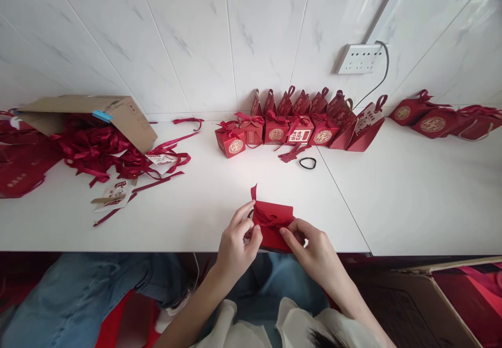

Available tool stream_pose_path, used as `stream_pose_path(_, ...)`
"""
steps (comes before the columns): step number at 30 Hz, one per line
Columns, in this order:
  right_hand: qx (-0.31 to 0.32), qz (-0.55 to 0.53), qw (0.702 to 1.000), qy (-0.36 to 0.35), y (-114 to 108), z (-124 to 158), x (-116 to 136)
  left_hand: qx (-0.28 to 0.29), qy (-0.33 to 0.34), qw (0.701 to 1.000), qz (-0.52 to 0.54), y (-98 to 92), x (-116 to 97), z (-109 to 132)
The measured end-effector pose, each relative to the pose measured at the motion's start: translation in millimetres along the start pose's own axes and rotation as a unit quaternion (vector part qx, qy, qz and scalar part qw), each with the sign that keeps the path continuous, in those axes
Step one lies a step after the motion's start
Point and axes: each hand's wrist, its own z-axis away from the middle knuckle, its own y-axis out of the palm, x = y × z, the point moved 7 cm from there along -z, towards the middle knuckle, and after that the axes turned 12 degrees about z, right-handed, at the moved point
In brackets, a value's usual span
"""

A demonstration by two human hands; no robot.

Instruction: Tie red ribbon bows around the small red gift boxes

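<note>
At the table's front edge, a small red gift box [273,237] stands between my two hands. A red ribbon [270,218] is looped in a bow across its upper part, and one ribbon tail sticks up at the left. My left hand [238,238] pinches the ribbon at the box's left side, thumb and fingers bent. On the right side, my right hand [308,239] has thumb and forefinger closed on the other part of the ribbon, close against the box. The fingertips partly hide the ribbon ends.
Finished-looking red boxes [276,131] stand in rows by the wall, beside a black hair tie [308,163]. A tipped cardboard box [135,123] spills red ribbons [94,149] at left. More red boxes [433,123] lie far right. Another person's jeans-clad leg [78,295] shows lower left.
</note>
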Motion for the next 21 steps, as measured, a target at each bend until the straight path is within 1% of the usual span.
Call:
stream_pose_path(3, 0.038, -0.068, 0.997, 0.024, 5.0, -3.1, -8.5, -0.019, -0.010, 0.999, 0.028, -0.3, 4.5, -0.1)
stream_pose_path(7, 0.094, -0.189, 0.977, 0.042, 9.7, -7.4, -17.3, -0.040, -0.037, 0.996, 0.067, 0.6, 9.8, -0.5)
stream_pose_path(12, 0.107, -0.305, 0.945, 0.040, 15.1, -10.6, -28.0, -0.040, -0.084, 0.989, 0.115, 4.1, 15.2, -1.7)
stream_pose_path(14, 0.116, -0.357, 0.926, 0.046, 21.1, -12.0, -34.1, -0.056, -0.093, 0.985, 0.133, 4.1, 17.2, -2.1)
stream_pose_path(16, 0.131, -0.390, 0.910, 0.054, 26.3, -13.9, -39.9, -0.071, -0.086, 0.984, 0.142, 3.3, 18.0, -2.6)
stream_pose_path(17, 0.139, -0.390, 0.908, 0.057, 27.6, -15.2, -42.4, -0.072, -0.082, 0.984, 0.143, 3.2, 18.1, -3.0)
stream_pose_path(18, 0.145, -0.377, 0.913, 0.059, 27.3, -16.8, -44.9, -0.068, -0.079, 0.984, 0.142, 3.2, 18.3, -3.5)
stream_pose_path(21, 0.137, -0.285, 0.947, 0.057, 16.4, -24.2, -51.8, -0.041, -0.087, 0.984, 0.147, 1.0, 19.7, -4.7)
